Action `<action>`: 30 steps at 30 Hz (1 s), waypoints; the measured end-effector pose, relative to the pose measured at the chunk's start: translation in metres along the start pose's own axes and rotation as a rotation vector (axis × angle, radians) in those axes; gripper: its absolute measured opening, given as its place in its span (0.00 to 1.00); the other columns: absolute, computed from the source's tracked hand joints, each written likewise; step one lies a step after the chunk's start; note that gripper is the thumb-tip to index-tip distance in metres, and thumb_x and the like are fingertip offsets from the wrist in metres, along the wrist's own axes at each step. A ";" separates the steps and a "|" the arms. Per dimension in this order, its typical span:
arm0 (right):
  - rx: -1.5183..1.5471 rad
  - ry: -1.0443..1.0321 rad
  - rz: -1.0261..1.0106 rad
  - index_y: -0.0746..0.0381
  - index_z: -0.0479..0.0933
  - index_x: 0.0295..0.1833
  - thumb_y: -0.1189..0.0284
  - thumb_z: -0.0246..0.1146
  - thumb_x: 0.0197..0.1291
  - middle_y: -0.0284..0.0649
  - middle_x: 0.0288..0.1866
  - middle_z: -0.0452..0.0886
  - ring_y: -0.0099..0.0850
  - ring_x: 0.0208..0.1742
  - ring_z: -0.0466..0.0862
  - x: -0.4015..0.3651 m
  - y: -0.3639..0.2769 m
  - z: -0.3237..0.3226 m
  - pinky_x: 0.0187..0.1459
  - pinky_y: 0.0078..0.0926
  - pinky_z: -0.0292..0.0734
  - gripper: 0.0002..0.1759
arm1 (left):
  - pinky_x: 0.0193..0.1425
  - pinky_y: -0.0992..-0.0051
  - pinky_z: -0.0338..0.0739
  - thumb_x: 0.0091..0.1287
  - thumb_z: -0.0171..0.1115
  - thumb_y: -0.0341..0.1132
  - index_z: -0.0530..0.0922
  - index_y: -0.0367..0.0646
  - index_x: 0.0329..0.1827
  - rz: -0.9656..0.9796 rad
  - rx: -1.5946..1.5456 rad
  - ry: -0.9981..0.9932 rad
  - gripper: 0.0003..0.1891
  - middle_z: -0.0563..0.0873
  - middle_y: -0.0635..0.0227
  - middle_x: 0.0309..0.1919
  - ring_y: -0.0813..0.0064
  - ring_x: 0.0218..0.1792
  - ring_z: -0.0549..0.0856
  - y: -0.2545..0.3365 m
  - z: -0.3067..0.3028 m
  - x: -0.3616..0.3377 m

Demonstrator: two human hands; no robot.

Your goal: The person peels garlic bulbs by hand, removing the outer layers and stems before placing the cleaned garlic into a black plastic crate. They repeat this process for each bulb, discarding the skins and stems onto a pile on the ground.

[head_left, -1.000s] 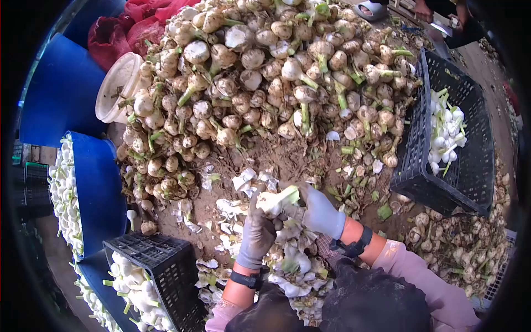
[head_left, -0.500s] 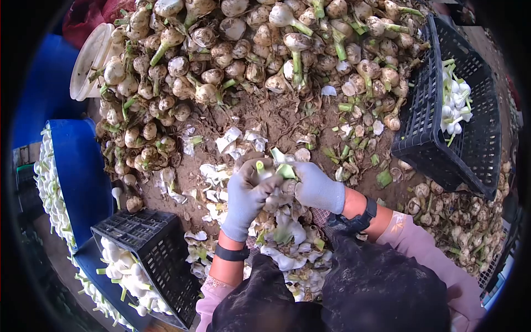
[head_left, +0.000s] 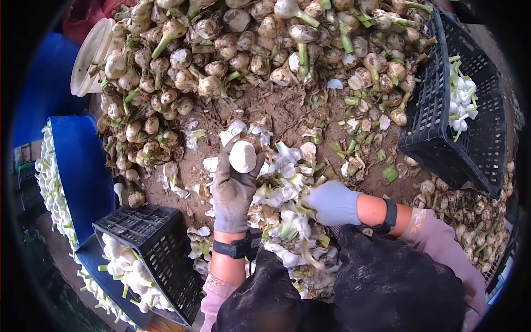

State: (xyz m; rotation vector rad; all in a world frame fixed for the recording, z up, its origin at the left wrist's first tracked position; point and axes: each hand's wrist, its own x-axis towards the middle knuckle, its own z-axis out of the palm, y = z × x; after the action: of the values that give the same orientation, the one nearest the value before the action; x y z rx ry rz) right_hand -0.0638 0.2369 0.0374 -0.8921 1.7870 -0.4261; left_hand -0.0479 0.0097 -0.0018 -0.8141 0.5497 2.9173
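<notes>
My left hand [head_left: 235, 191], in a soiled grey-white work glove, is closed around a clean white garlic bulb [head_left: 243, 157] with its rounded face up. To the right, my right hand [head_left: 333, 203], also gloved, hangs low over a heap of garlic peelings [head_left: 287, 224]. Its fingers are curled down and mostly hidden; a greenish scrap shows at their tips, and I cannot make out what they grip. Beneath it, a pale strip of skin [head_left: 308, 254] is blurred by motion. Unpeeled, soil-stained garlic bulbs [head_left: 221, 52] are piled ahead of both hands.
A black crate [head_left: 166, 260] of white garlic stands front left, beside a blue tub [head_left: 80, 171]. Another black crate [head_left: 426, 133], tilted, holds several white bulbs at right. A pale round lid or basin [head_left: 83, 61] leans at the pile's left. More unpeeled garlic [head_left: 470, 221] lies front right.
My hands were together at the bulb; now they are apart. The right has moved right and down, and the left has turned, showing the bulb's white face. Pale peelings now show between the hands.
</notes>
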 end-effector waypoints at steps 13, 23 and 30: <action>-0.605 1.205 0.983 0.55 0.68 0.66 0.76 0.63 0.49 0.43 0.53 0.75 0.43 0.48 0.78 -0.051 0.123 -0.099 0.45 0.41 0.75 0.34 | 0.53 0.73 0.81 0.76 0.53 0.37 0.73 0.36 0.63 0.192 1.011 -0.126 0.18 0.81 0.62 0.53 0.73 0.49 0.83 -0.014 0.101 -0.008; -0.353 1.280 0.917 0.53 0.70 0.60 0.74 0.62 0.52 0.47 0.44 0.76 0.43 0.34 0.85 -0.046 0.150 -0.063 0.33 0.40 0.80 0.26 | 0.56 0.74 0.76 0.69 0.59 0.31 0.76 0.30 0.58 0.110 1.414 -0.166 0.17 0.84 0.57 0.49 0.72 0.50 0.82 -0.045 0.021 0.005; 0.744 1.164 0.338 0.62 0.64 0.68 0.66 0.66 0.62 0.49 0.60 0.76 0.42 0.39 0.85 -0.044 0.087 -0.041 0.41 0.38 0.80 0.31 | 0.61 0.68 0.75 0.63 0.67 0.32 0.68 0.35 0.68 0.421 1.595 -0.372 0.31 0.79 0.50 0.59 0.60 0.58 0.81 -0.069 0.042 -0.014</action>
State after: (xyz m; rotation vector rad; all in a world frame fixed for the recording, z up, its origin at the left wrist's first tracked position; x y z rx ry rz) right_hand -0.1254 0.3218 0.0246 0.3065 2.4145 -1.4559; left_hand -0.0458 0.0896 0.0166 0.1087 2.5143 1.6702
